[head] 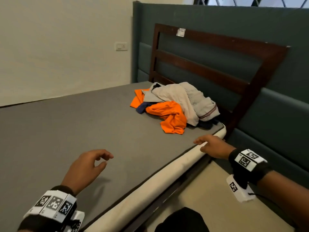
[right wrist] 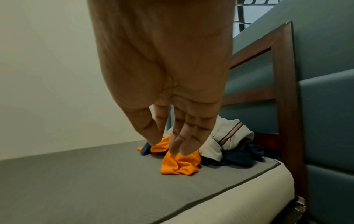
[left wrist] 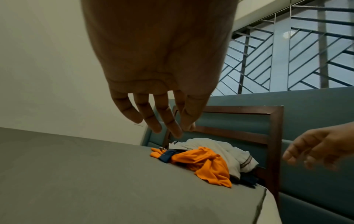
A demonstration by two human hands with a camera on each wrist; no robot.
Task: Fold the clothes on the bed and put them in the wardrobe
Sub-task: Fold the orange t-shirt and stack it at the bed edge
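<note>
Both my left hand (head: 87, 166) and right hand (head: 211, 146) are empty, fingers loose. The clothes pile (head: 173, 106) sits by the headboard (head: 234, 67). It's all tangled, so grabbing the orange shirt (head: 168, 116) probably drags everything else along.

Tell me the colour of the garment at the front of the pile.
Bright orange garment; head view shows it best.

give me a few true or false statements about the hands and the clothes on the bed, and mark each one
1. The clothes pile lies by the headboard. True.
2. The right hand grips the orange garment. False: it hovers near the mattress edge, holding nothing.
3. The left hand holds nothing. True.
4. The clothes are folded in a neat stack. False: they lie crumpled in a heap.
5. A pale garment lies on top of the pile. True.
</note>
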